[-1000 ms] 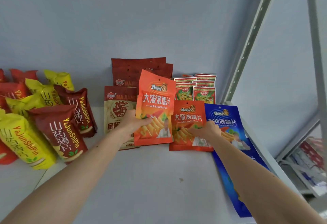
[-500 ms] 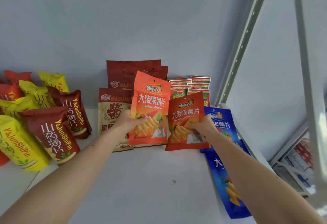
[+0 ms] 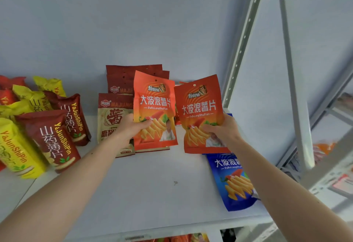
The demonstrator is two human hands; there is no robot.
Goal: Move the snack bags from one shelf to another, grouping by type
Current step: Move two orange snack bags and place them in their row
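**Two orange chip bags in hand over the white shelf**

Left hand [image 3: 131, 129]: grip closed on an orange potato-chip bag [image 3: 154, 112], thumb across the front near the lower left, other fingers hidden behind. Bag stands upright, bottom edge at or just above the shelf [image 3: 145, 190]; cannot tell which.

Right hand [image 3: 222, 132]: grip closed on a second orange potato-chip bag [image 3: 200, 108] of the same print, fingers curled onto the lower right of its front. Bag tilted slightly, clear of the shelf, just right of the first, edges nearly touching.

Blue potato-chip bag [image 3: 234, 182] lies flat on the shelf under the right forearm.

Behind the left hand: beige-and-maroon "MAJIANG" bags [image 3: 112, 113], stacked, overlapping.

Far left: pile of maroon yam-chip bags [image 3: 55, 142] mixed with yellow yam-chip bags [image 3: 13, 152], lying tilted.

Grey perforated upright [image 3: 242, 41] at the shelf's right back corner.
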